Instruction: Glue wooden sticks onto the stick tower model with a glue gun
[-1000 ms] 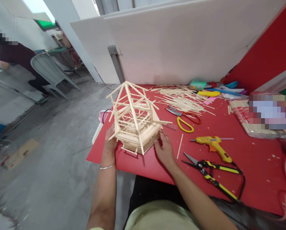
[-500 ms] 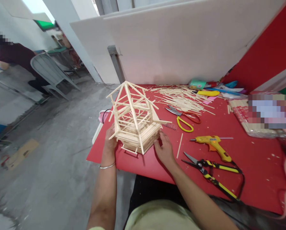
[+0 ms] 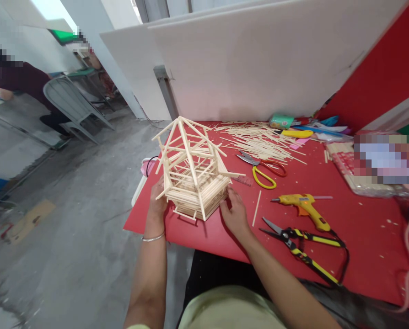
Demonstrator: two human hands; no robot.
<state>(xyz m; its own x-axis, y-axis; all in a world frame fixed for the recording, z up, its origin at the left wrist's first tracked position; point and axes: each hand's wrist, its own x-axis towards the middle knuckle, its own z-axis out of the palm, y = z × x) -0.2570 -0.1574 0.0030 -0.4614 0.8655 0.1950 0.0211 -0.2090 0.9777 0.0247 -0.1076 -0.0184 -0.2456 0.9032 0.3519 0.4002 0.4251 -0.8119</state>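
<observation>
A wooden-stick model pavilion (image 3: 199, 194) stands upright on the red tabletop, its open roof frame rising to a point. My left hand (image 3: 158, 199) grips its left side, with the fingertips hidden behind the sticks. On the opposite side, my right hand (image 3: 234, 213) holds the lower right wall with fingers curled against it. A single loose stick (image 3: 256, 208) lies just right of that hand. Farther right are a yellow glue gun (image 3: 302, 204) and yellow-and-black shears (image 3: 287, 235). Scissors (image 3: 259, 168) with red and yellow handles lie behind them.
Many loose sticks (image 3: 259, 139) are heaped at the back of the red table (image 3: 365, 246), near a yellow cutter (image 3: 297, 133). Bundled sticks in plastic (image 3: 343, 167) lie at right. A white board (image 3: 245, 68) rises behind. Another person (image 3: 26, 87) sits far left beside a grey chair (image 3: 67, 98).
</observation>
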